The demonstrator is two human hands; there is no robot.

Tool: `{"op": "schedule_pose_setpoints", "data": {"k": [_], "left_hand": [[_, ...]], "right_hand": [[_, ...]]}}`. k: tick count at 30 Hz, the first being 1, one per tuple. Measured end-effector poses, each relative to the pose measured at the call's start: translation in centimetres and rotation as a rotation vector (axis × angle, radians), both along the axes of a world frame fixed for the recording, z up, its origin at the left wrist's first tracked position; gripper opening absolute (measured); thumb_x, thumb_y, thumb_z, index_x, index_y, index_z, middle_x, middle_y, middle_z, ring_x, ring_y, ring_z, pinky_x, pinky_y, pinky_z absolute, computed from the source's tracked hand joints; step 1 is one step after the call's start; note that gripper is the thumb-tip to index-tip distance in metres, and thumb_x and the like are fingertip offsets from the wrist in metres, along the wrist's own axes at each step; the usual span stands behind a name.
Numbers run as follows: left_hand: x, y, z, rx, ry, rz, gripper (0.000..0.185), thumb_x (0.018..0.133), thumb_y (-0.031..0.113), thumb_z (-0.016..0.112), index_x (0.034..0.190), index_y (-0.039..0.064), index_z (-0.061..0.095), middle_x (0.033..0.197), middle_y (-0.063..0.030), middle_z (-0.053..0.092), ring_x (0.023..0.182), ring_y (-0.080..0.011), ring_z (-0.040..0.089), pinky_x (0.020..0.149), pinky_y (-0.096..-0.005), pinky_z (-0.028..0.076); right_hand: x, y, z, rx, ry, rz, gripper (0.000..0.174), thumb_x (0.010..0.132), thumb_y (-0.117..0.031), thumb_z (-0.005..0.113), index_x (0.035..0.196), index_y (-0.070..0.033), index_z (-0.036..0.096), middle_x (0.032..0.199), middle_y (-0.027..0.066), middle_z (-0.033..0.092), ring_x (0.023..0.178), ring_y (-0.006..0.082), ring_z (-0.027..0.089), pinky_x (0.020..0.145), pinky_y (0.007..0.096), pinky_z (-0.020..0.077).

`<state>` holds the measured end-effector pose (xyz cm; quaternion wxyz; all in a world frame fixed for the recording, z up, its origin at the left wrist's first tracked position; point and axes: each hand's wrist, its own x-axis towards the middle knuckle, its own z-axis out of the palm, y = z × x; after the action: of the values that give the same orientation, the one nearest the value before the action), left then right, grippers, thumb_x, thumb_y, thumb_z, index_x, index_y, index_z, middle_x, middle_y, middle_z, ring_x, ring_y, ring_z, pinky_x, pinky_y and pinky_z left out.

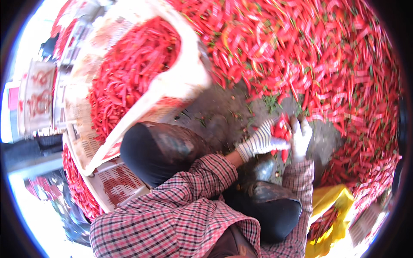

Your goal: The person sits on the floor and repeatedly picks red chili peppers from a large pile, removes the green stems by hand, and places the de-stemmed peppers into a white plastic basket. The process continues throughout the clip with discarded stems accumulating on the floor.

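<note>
My left hand point(262, 139), in a striped knit glove, grips a small bunch of red chili peppers point(281, 131). Close against the right side of that bunch is my right hand point(300, 137), in a white glove. Blur hides whether its fingers pinch a stem or pepper. Both hands are low over dark ground point(219, 125), where bits of green stem point(271, 102) lie scattered. A wide heap of red chili peppers point(306, 61), some with green stems, spreads in front of the hands and around to the right.
A white plastic crate point(184, 77) full of red chili peppers point(135, 74) stands at my left. Beyond it are more crates point(36, 96). A yellow bag point(335, 222) with dark red peppers lies at lower right. My bent knees point(151, 151) flank my left forearm.
</note>
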<state>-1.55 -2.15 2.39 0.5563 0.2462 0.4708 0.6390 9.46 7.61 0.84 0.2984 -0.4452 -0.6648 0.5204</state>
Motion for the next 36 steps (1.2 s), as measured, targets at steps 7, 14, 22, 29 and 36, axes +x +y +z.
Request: {"op": "schedule_pose_setpoints", "data": {"k": [7, 14, 22, 29, 36], "left_hand": [[0.8, -1.0, 4.9, 0.121, 0.536, -0.358, 0.036, 0.064, 0.02, 0.076, 0.091, 0.006, 0.056, 0.077, -0.0047, 0.056, 0.072, -0.0171, 0.056, 0.068, -0.0312, 0.047], [-0.4, -2.8, 10.2, 0.285, 0.914, -0.24, 0.056, 0.054, 0.031, 0.078, 0.099, 0.003, 0.058, 0.078, -0.0168, 0.06, 0.073, -0.0337, 0.061, 0.068, -0.0409, 0.049], [-1.4, -4.4, 12.4, 0.295, 1.185, -0.311, 0.058, 0.054, 0.037, 0.074, 0.1, 0.006, 0.058, 0.081, -0.0157, 0.063, 0.077, -0.0376, 0.061, 0.071, -0.0457, 0.048], [-3.4, -7.9, 17.4, 0.499, 1.403, 0.076, 0.059, 0.054, 0.043, 0.074, 0.098, 0.006, 0.06, 0.091, -0.012, 0.062, 0.084, -0.0322, 0.058, 0.08, -0.0422, 0.042], [-17.7, -19.1, 24.2, 0.15, 1.419, 0.715, 0.031, 0.063, 0.012, 0.072, 0.09, 0.006, 0.058, 0.081, -0.0077, 0.064, 0.076, -0.0167, 0.065, 0.068, -0.0276, 0.052]], "right_hand": [[2.5, 0.6, 2.6, 0.016, 0.209, 0.003, 0.028, 0.09, -0.028, 0.054, 0.076, -0.005, 0.059, 0.065, -0.0008, 0.051, 0.063, 0.0085, 0.048, 0.058, 0.0291, 0.0399], [1.5, -0.4, 5.2, -0.793, 0.657, -0.138, 0.02, 0.085, -0.023, 0.061, 0.095, -0.006, 0.061, 0.084, -0.0014, 0.057, 0.079, 0.0124, 0.053, 0.075, 0.0292, 0.0443], [-0.1, -1.7, 13.6, -0.121, 0.418, 0.289, 0.021, 0.085, -0.023, 0.056, 0.083, -0.003, 0.059, 0.062, -0.0019, 0.049, 0.055, 0.0077, 0.045, 0.05, 0.0235, 0.0357], [0.2, -0.1, 15.4, -0.634, 0.884, 0.195, 0.02, 0.093, -0.023, 0.054, 0.078, -0.009, 0.05, 0.057, -0.0078, 0.029, 0.041, 0.0017, 0.023, 0.036, 0.0199, 0.0198], [2.2, 0.6, 10.5, -0.149, 0.029, 0.252, 0.018, 0.083, -0.023, 0.061, 0.083, -0.005, 0.06, 0.056, -0.0026, 0.045, 0.042, 0.006, 0.038, 0.04, 0.0223, 0.0321]]}}
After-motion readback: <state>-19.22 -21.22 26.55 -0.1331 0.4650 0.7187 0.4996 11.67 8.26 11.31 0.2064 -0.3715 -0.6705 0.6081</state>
